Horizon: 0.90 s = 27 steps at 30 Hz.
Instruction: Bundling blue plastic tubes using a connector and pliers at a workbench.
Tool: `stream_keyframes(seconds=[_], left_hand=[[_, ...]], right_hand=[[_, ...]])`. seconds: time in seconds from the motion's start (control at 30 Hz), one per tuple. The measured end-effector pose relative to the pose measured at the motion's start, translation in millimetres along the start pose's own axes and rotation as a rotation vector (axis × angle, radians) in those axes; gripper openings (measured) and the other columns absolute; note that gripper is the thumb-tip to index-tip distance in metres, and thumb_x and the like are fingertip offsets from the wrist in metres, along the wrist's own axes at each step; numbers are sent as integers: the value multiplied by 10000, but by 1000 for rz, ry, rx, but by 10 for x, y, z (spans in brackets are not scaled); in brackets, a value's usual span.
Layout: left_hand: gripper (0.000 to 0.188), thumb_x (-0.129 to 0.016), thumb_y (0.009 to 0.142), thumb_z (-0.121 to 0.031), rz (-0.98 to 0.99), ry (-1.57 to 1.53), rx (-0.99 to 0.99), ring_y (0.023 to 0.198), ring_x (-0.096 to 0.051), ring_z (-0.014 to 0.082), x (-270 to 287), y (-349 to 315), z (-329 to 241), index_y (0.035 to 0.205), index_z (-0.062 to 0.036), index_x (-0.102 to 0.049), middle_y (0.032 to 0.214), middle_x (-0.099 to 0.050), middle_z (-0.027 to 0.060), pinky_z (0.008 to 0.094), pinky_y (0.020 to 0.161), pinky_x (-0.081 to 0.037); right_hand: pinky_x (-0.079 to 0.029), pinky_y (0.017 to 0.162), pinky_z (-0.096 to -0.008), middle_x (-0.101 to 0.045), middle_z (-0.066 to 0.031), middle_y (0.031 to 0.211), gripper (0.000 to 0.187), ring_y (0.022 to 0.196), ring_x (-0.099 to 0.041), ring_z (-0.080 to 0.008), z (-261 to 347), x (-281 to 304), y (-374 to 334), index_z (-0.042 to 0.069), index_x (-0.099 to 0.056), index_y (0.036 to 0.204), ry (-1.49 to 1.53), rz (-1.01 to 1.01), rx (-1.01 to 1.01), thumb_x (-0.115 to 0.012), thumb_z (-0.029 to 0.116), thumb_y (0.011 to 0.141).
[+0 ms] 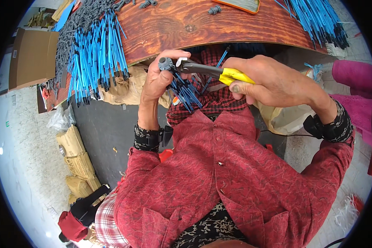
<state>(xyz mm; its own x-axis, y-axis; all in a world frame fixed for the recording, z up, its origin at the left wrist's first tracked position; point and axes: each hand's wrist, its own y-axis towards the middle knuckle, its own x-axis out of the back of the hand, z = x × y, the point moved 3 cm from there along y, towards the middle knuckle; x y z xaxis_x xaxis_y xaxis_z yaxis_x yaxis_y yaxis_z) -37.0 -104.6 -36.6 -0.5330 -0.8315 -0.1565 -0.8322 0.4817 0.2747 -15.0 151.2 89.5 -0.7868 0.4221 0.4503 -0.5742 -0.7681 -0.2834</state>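
Observation:
My left hand (153, 80) is closed around a grey ridged plastic fitting (165, 64), held upright between thumb and fingers. My right hand (273, 80) grips yellow-handled pliers (206, 69). Their dark jaws reach across to the left, right beside the fitting; a small white piece (180, 62) shows at the jaw tip. Whether the jaws touch the fitting I cannot tell. Below my left hand, several thin blue tubes with dark ends (187, 93) lie over the red checked cloth (231, 103) on my lap, and my fingers partly hide them.
Ahead stands a reddish wood-grain table (219, 29). Bundles of blue tubes (99, 53) hang over its left edge, beside a heap of grey fittings (72, 35); more tubes (318, 20) lie at right. A cardboard box (33, 58) and paper sacks (76, 153) are on the left.

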Motion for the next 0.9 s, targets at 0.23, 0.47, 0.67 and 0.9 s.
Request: stream_keyframes(seconds=[0.23,0.47,0.67,0.9], left_hand=[[725,-653,917,-585,44,40,-19,837,-659,139,-84,-7,-61,1305,21,-575,1023,-661,68,288,741,-541],[618,-676,942,-471,74,121,-10,970,-636,147,-176,12,-141,1320,7,-573,1124,-646,99,293,803,-526],[585,-802,791,-150,139,126,-99,947,-609,173,-149,-24,-156,1305,-2,-565,1110,-611,121,318,809,-493],[659,-785,711,-113,93,-34,-58,929,-617,177,-81,-87,-100,1315,-4,-542,1102,-618,135,314,803,-504]], right_hand=[[-515,691,-449,-683,-160,787,188,773,-684,-345,62,43,-27,-25,-570,1048,-122,-4,-42,-576,140,958],[-517,700,-467,-671,-183,785,193,774,-676,-377,2,-48,-28,-32,-571,1029,-396,-72,32,-578,143,949],[-527,627,-385,-649,-129,760,190,669,-661,-259,-5,-73,60,-21,-569,1019,16,57,-80,-540,160,972],[-522,584,-329,-641,-75,761,191,595,-626,-181,4,-101,49,-12,-574,994,151,112,-56,-505,164,965]])
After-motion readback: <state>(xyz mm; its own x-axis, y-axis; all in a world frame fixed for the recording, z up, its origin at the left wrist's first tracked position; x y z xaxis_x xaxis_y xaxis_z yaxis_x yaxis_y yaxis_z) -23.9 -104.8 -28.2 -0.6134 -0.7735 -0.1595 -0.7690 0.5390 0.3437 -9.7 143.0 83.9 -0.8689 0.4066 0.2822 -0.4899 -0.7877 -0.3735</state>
